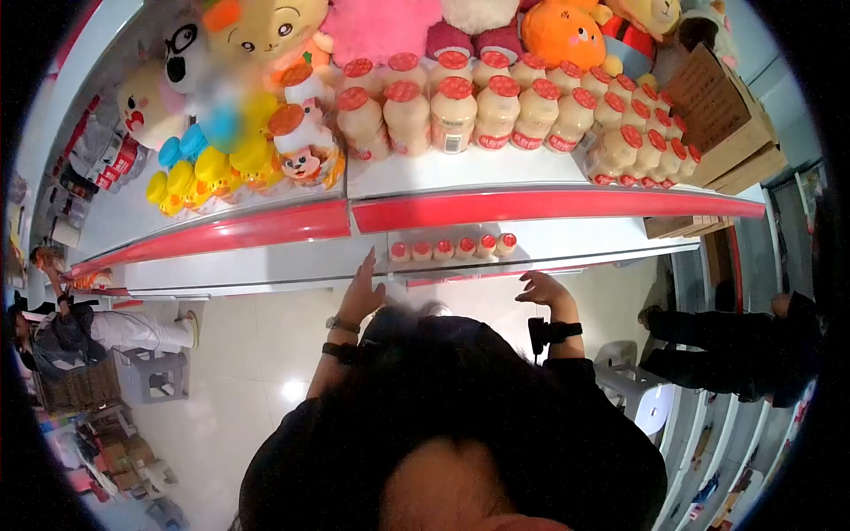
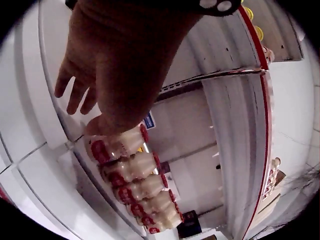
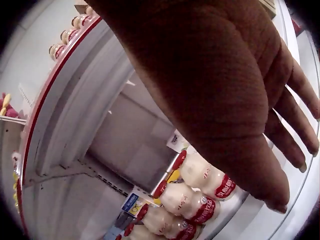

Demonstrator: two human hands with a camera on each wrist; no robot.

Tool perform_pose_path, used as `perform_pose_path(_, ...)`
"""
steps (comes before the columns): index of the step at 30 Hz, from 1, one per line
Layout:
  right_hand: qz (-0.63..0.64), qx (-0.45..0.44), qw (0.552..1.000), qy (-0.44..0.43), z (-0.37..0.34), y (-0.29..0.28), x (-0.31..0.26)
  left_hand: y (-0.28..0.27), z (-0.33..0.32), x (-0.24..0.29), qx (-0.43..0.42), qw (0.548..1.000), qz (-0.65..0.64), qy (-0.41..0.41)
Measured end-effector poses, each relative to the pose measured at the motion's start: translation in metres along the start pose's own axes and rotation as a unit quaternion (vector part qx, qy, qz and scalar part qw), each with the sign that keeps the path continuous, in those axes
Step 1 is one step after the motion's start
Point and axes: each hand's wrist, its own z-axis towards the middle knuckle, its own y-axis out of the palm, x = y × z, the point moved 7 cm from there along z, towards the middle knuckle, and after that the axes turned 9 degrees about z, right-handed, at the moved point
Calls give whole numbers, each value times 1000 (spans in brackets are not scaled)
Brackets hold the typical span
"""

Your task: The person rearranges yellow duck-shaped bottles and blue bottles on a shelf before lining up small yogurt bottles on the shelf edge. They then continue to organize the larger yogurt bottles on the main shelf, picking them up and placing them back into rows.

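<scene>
Your left hand (image 1: 360,294) and right hand (image 1: 549,293) have fingers apart; soft touches should keep the small bottles (image 1: 446,249) mid-frame standing.

Head view: bright, fairly even; fisheye w/ blk corners, shelf edge (image 1: 558,208) bowed. Floor (image 1: 230,354) has glare spot approx 8 o'clock; blur patch over toys (image 1: 261,35) at 10 o'clock. Wrist views dimmer, grainy, also warped: L hand (image 2: 115,65) v. dark at 11 o'clock, R hand (image 3: 220,92) shadowed at 2 o'clock.
</scene>
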Motion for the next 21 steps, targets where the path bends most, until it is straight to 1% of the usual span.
perform_pose_path(1, -21, -6, 1000, 12, -3, 0, -4, -1, 3, 2, 9, 1000, 8, 13)
perform_pose_path(4, -19, 11, 1000, 21, -11, 0, -4, -2, 9, 6, -9, 999, 34, 11)
perform_pose_path(7, 2, 10, 999, 51, -19, 2, -7, -7, 11, 12, -17, 999, 31, 20)
perform_pose_path(10, -27, 34, 998, 40, -22, 5, -11, -13, 11, 12, -42, 999, 33, 0)
perform_pose_path(11, -25, 38, 998, 42, -24, 8, -12, -14, 10, 10, -37, 999, 25, 14)
perform_pose_path(13, -18, 45, 998, 47, -28, 11, -22, -20, 10, 6, -29, 999, 10, 45)
perform_pose_path(16, -14, 49, 998, 37, -28, 22, -37, -32, 4, 2, -51, 998, 9, 43)
perform_pose_path(17, -45, 60, 997, 25, -29, 25, -44, -35, 1, -1, -49, 997, 6, 60)
perform_pose_path(19, -15, 63, 998, 27, -41, 28, -69, -42, -2, -9, -45, 995, 1, 94)
perform_pose_path(20, -1, 66, 997, 26, -48, 27, -80, -46, -2, -13, -48, 995, 9, 91)
perform_pose_path(21, -39, 74, 996, 24, -54, 26, -89, -50, -2, -14, -51, 995, 16, 87)
